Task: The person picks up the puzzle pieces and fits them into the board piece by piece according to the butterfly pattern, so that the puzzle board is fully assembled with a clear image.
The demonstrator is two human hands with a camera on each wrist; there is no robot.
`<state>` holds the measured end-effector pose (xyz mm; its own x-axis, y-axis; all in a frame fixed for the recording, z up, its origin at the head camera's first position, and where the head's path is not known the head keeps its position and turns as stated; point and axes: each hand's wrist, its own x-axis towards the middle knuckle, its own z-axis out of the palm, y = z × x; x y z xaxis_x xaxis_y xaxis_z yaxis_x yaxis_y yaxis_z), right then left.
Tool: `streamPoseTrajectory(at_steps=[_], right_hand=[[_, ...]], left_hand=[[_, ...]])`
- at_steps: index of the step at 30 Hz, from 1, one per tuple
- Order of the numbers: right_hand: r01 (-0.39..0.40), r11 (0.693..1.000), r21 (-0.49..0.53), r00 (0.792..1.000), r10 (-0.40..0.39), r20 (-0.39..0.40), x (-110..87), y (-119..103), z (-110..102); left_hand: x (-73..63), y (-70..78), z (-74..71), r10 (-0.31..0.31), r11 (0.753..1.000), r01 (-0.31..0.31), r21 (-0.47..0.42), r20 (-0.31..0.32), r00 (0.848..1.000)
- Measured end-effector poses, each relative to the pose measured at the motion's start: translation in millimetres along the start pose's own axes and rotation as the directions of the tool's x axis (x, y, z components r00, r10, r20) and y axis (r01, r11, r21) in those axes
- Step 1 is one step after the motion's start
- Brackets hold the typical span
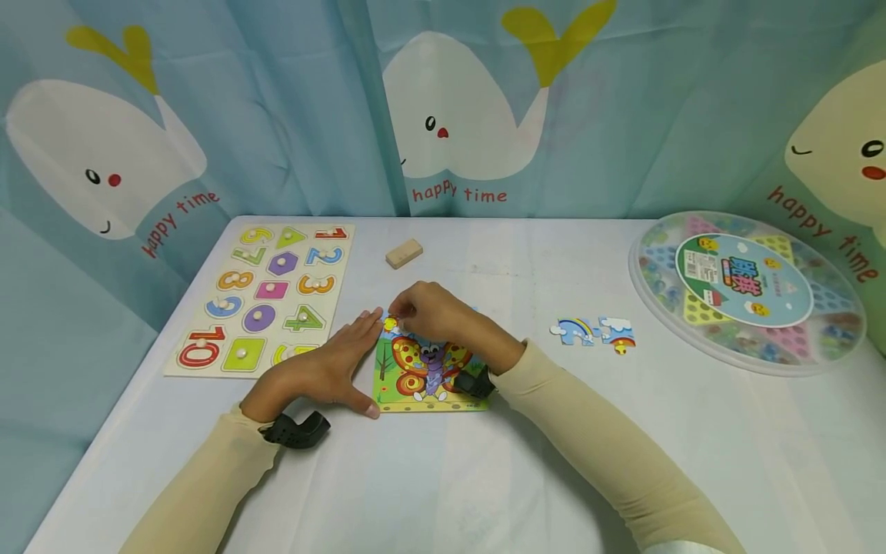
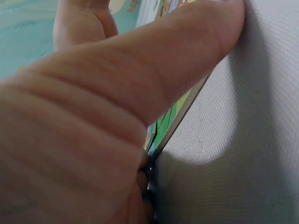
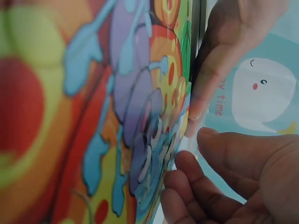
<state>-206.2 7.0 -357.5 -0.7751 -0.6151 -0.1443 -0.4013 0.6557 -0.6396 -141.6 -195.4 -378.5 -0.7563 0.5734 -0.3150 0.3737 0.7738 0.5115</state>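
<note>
A butterfly jigsaw puzzle (image 1: 432, 373) lies on the white table in front of me. My left hand (image 1: 325, 369) rests flat along its left edge, fingers stretched towards the far corner. Its thumb (image 2: 187, 46) touches the near left corner. Over the puzzle's far left corner, my right hand (image 1: 432, 312) has its fingers bent down beside the yellow sun piece (image 1: 391, 324). In the right wrist view, a gap shows between the thumb (image 3: 233, 154) and the curled fingers; whether they pinch a piece is unclear. The right hand and wrist hide much of the puzzle's far right side.
Two joined or touching rainbow puzzle pieces (image 1: 577, 331) lie to the right. A number-and-shape peg board (image 1: 214, 312) is at the left, and a small wooden block (image 1: 404, 253) stands beyond the puzzle. A round clear case (image 1: 744, 281) of beads lies far right. Behind hangs a whale-print curtain (image 1: 311, 115).
</note>
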Motion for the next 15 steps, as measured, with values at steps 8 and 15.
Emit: streamPoseTrajectory(at_steps=[8,15], right_hand=[[0.007,1.000,-0.010,1.000,-0.007,-0.012,-0.7,-0.3,1.5],[0.021,1.000,-0.021,1.000,-0.021,-0.009,-1.1,1.1,0.1]], left_hand=[[-0.1,0.2,0.3,-0.002,1.000,0.002,0.002,0.004,1.000],[-1.6,0.4,-1.1,0.001,1.000,-0.001,-0.005,0.005,1.000]])
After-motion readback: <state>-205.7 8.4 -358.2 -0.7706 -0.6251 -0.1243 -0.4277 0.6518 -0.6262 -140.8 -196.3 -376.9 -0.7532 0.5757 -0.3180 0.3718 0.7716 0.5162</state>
